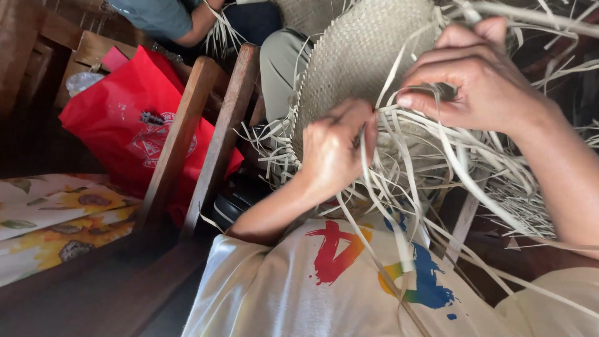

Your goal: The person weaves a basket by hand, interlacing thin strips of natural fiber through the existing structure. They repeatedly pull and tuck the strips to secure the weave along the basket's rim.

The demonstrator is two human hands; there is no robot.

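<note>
While your two hands work one pale, half-woven mat (365, 47) above your lap, your left hand (334, 153) pinches a strand and your right hand (480, 78) curls around several loose strips (437, 156).

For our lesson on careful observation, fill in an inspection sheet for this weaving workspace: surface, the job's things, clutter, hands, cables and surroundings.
Surface: no table in view; the woven piece is held up over the person's lap.
Job's things: a pale, tightly woven mat-like piece with many loose flat strips hanging from its edge.
Clutter: a red bag leaning by wooden slats; a flowered cloth at lower left.
Hands: the left hand has a closed grip on strips at the woven edge; the right hand pinches strips higher up.
Cables: nothing seen.
Surroundings: another person's arm at the top; dim wooden furniture.
</note>
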